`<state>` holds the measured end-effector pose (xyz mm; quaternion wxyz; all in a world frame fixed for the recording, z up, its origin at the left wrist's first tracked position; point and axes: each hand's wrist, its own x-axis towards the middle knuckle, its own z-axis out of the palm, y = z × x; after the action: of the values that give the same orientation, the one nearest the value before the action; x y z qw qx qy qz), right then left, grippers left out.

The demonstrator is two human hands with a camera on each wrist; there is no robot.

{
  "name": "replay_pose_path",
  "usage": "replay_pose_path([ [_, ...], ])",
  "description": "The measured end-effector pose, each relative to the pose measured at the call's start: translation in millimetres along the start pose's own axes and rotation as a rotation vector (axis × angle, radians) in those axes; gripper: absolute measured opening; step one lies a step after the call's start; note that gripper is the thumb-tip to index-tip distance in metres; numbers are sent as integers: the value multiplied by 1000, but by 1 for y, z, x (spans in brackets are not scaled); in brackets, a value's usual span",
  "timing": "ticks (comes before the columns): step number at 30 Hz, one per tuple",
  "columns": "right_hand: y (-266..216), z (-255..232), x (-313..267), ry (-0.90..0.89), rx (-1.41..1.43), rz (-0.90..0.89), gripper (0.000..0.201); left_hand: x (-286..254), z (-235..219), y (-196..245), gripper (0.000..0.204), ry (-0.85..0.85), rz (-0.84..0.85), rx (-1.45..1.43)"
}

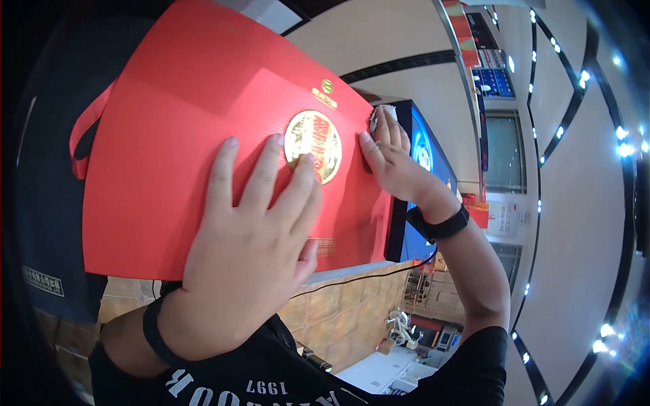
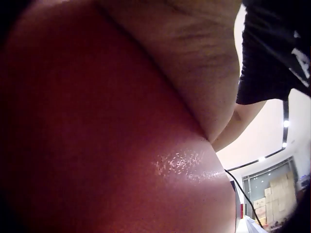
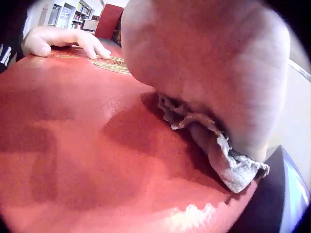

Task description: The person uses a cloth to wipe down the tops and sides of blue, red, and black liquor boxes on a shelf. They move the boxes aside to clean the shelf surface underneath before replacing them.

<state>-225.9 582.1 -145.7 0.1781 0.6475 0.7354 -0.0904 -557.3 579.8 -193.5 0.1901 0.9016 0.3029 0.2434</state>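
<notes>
A large red box point(image 1: 169, 162) with a round gold emblem point(image 1: 301, 139) lies in front of me. My left hand point(image 1: 247, 250) rests on its face with fingers spread, fingertips beside the emblem. Near the box's right edge, my right hand point(image 1: 396, 162) holds a crumpled greyish-white cloth point(image 3: 238, 172) against the red surface. In the right wrist view the cloth bunches out from beneath the palm, its middle hidden by the hand. The left wrist view shows the underside of the left hand and wrist point(image 2: 194, 63) close over the red surface.
A dark blue box point(image 1: 433, 176) with a bright blue picture stands against the red box's right side. Along the left is a black case or bag point(image 1: 47, 183), with a red ribbon point(image 1: 81, 135) beside it. A black cable point(image 1: 365, 276) runs past the near edge.
</notes>
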Motion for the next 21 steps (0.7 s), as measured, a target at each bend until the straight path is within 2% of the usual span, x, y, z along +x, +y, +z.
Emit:
replay_pose_path([
  [1, 3, -1, 9, -35, -56, -23, 53, -1, 2, 0, 59, 16, 5, 3],
  [4, -29, -16, 31, 56, 103, 0, 55, -5, 3, -3, 58, 41, 16, -6],
  [5, -35, -18, 38, 81, 109, -45, 56, -5, 3, -3, 60, 38, 10, -9],
  [8, -42, -8, 49, 217, -374, -377, 60, -8, 2, -2, 69, 52, 10, 7],
  [10, -75, -6, 45, 290, 83, -214, 67, -8, 1, -3, 74, 72, 15, 28],
  [11, -77, -5, 38, 286, 21, -242, 74, -9, 0, -3, 77, 73, 15, 35],
  [14, -83, 0, 3, 271, 22, -275, 73, -10, -2, -2, 81, 57, 0, 48],
  [18, -81, 9, -45, 209, 176, -122, 71, -10, -2, -1, 80, 19, -23, 73],
  [21, -75, 22, -79, 157, 159, -29, 74, -8, -2, 1, 81, -4, -30, 82],
])
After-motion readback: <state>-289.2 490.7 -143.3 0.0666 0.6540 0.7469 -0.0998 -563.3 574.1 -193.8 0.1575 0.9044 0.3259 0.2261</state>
